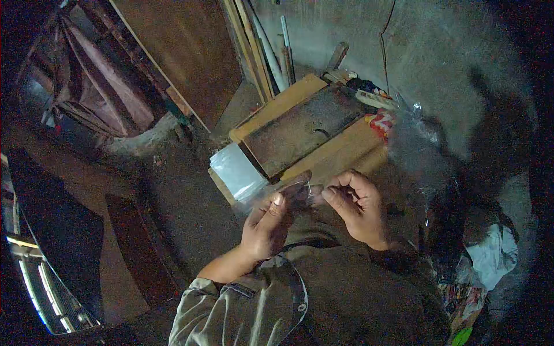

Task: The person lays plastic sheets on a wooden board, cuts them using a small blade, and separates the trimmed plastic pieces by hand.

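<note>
A thin, clear plastic bag (295,189) stretches between my two hands, above the near edge of a low wooden table. My left hand (266,228) is closed on its left part, thumb on top. At the bag's right end, my right hand (359,209) pinches with thumb and forefinger, the other fingers curled. Light glints in a narrow streak on the plastic beside the right fingertips. Just beyond my left hand lies a stack of whitish plastic bags (235,168) on the table's left corner.
A dark flat board (306,130) lies on the wooden table (340,153). A red and white packet (381,124) and clear plastic sit at its right end. Wooden strips (248,46) lean by the wall. A white cloth or bag (493,256) lies at the lower right.
</note>
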